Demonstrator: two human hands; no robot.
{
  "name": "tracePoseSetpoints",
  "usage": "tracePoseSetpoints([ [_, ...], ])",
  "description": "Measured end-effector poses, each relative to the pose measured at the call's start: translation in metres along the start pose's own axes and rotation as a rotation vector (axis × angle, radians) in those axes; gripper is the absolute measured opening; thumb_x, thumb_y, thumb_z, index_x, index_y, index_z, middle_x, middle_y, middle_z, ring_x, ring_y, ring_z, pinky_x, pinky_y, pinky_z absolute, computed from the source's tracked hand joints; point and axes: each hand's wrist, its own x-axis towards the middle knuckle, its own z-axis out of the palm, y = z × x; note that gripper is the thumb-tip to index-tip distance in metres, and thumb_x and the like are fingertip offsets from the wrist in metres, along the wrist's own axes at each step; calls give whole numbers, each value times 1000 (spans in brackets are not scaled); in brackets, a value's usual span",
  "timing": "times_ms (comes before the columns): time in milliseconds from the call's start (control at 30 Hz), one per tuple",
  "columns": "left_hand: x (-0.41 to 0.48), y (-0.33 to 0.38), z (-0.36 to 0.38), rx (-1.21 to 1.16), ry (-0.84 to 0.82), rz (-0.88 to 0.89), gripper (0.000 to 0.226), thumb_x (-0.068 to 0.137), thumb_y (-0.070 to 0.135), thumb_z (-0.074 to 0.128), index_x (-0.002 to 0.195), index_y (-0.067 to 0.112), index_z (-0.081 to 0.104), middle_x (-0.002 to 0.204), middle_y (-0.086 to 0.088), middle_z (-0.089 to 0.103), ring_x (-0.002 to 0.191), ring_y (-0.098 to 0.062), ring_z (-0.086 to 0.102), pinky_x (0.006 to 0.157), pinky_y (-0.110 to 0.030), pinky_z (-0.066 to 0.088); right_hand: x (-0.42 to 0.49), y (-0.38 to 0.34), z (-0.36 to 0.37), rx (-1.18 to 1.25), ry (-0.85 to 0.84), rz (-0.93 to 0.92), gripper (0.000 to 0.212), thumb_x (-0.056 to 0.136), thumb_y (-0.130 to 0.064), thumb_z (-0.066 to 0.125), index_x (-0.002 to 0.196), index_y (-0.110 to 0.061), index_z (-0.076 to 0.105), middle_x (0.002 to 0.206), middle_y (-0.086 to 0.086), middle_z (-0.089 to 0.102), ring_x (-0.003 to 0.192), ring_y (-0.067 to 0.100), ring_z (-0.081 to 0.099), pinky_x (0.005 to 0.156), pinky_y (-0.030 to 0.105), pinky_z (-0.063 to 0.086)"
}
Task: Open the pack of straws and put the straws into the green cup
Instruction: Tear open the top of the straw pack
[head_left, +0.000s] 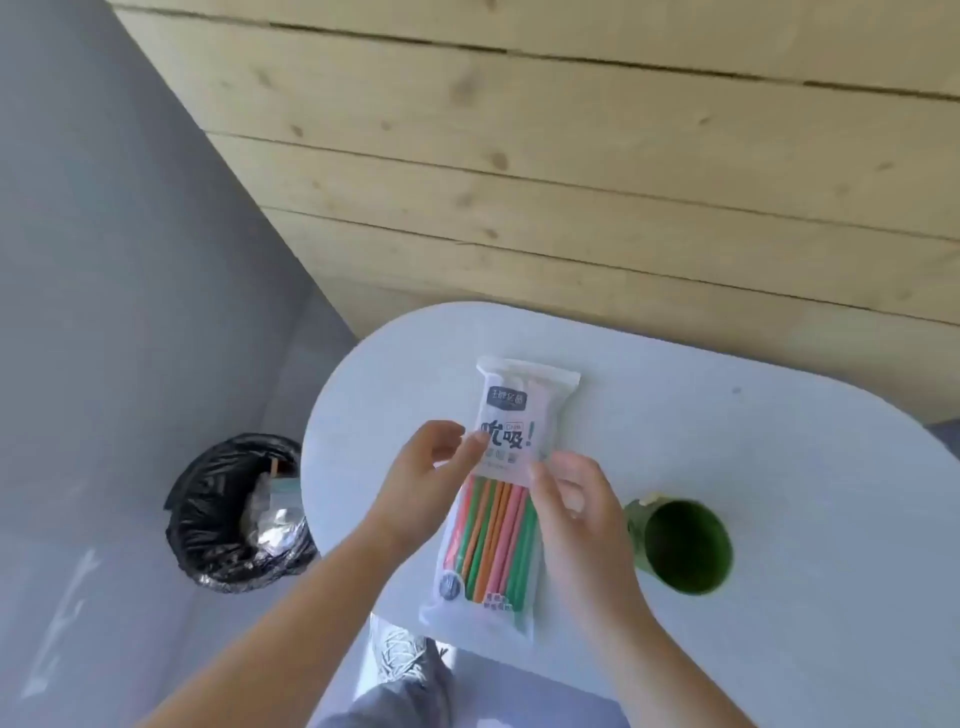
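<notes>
Pack (501, 488): light, soft, slippery film, still sealed. Left hand (423, 483) and right hand (569, 499) pinch its sides; tear at the top seam.

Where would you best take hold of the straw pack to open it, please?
Probably at the flat sealed strip on the far end of the straw pack, pinched from both sides. It lies lengthwise on the table, straws filling the near half, so that end looks slack. The left hand and right hand now flank its middle.
</notes>
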Motion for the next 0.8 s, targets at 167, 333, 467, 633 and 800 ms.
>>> tracePoseSetpoints([
  [167, 45, -15, 19, -5, 103, 119, 46, 98, 50, 61, 134, 22, 56, 120, 14, 62, 104, 6, 59, 71, -4, 42, 43, 34, 22, -24, 74, -132, 27, 94, -48, 57, 117, -46, 43, 113, -33, 45, 105, -18, 50, 72, 2, 44],
  [333, 66, -11, 27, -9, 71, 182, 50, 94, 56, 63, 134, 28, 53, 109, 12, 69, 97, 0, 66, 74, -17, 48, 72, 50, 24, 114, 83, -212, 40, 93, -41, 62, 129, -32, 49, 125, -13, 60, 108, -2, 63, 79, 20, 56],
  [467, 74, -10, 33, 4, 102, 218, 53, 89, 58, 67, 131, 28, 53, 105, 5, 67, 88, -4, 66, 67, -20, 46, 82, 52, 19, 272, 38, -267, 31, 95, -25, 64, 120, -32, 47, 94, -35, 69, 87, -12, 67, 62, 11, 53],
  [633, 65, -3, 30, -57, 126, 319, 47, 86, 60, 67, 123, 32, 58, 107, 4, 70, 82, -8, 70, 65, -22, 48, 79, 56, 15, 291, 5, -366, 61, 91, -44, 63, 141, -44, 28, 89, -27, 70, 83, -5, 69, 63, 15, 53],
  [800, 25, 11, 29, -169, 197, 545, 26, 94, 53, 62, 110, 33, 63, 95, 5, 75, 56, 6, 61, 47, -11, 45, 54, 38, 4, 314, 116, -492, 19, 92, -53, 59, 105, -40, 57, 81, 6, 70, 65, 16, 64, 62, 27, 51],
])
